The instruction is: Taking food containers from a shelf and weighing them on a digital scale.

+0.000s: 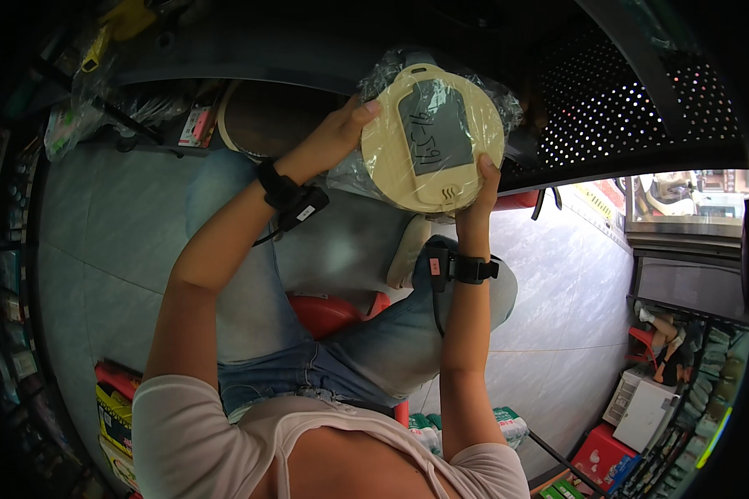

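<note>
A round cream plastic item point(387, 168) with a grey panel and a hanging slot is wrapped in clear plastic film. The panel bears dark handwriting. My left hand point(343, 128) grips its left edge, thumb on the front face. From the lower right, my right hand point(485, 190) holds the rim, thumb also on the front. The other fingers of both hands are mostly hidden behind it. It is raised in front of a dark shelf edge point(243, 68), face tilted up towards me. Black straps with small boxes circle both wrists.
Under the shelf stands a round dark-topped object point(274, 118) with a pale rim, beside a small pink package point(196, 128). A perforated black panel point(599, 106) rises at right. My seat is a red stool point(324, 315). Stocked shelves line both sides; another person sits far right.
</note>
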### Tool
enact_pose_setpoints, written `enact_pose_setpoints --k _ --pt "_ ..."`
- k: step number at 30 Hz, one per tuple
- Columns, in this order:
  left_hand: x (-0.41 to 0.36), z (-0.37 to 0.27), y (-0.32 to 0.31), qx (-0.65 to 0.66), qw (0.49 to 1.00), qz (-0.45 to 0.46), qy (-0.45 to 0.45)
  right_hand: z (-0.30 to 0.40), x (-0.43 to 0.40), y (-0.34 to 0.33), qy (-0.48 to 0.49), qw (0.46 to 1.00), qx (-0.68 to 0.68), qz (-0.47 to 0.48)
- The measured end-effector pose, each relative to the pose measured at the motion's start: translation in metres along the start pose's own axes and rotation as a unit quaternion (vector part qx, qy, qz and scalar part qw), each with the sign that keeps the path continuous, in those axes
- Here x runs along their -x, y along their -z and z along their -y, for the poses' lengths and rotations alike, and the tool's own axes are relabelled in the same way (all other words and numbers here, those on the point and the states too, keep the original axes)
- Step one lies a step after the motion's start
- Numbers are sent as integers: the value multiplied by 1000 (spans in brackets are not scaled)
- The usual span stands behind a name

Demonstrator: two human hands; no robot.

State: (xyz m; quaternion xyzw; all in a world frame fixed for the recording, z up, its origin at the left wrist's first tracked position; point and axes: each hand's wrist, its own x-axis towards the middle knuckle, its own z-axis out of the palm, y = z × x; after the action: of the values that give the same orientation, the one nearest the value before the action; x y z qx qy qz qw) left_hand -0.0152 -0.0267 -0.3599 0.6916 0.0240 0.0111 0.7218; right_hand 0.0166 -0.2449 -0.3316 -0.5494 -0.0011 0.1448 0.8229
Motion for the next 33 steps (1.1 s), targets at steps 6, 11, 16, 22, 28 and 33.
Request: enact_pose_setpoints --k 6,11,16,22,28,33 --pt "0 3 0 10 1000 -4 -1 0 0 1 5 1000 -3 7" --pt "-3 8 4 0 1000 -3 0 0 -1 -2 8 1000 -4 -5" --pt "-1 4 1 -11 1000 0 -2 -2 -4 2 14 1000 -4 -7" --pt "0 2 0 11 1000 -6 -5 -1 -2 -1 21 1000 -15 5" --pt "0 0 2 -1 1000 -1 8 -2 -4 2 21 1000 -4 0" --pt "4 -7 -1 0 1000 -3 0 1 -2 0 17 1000 0 8"
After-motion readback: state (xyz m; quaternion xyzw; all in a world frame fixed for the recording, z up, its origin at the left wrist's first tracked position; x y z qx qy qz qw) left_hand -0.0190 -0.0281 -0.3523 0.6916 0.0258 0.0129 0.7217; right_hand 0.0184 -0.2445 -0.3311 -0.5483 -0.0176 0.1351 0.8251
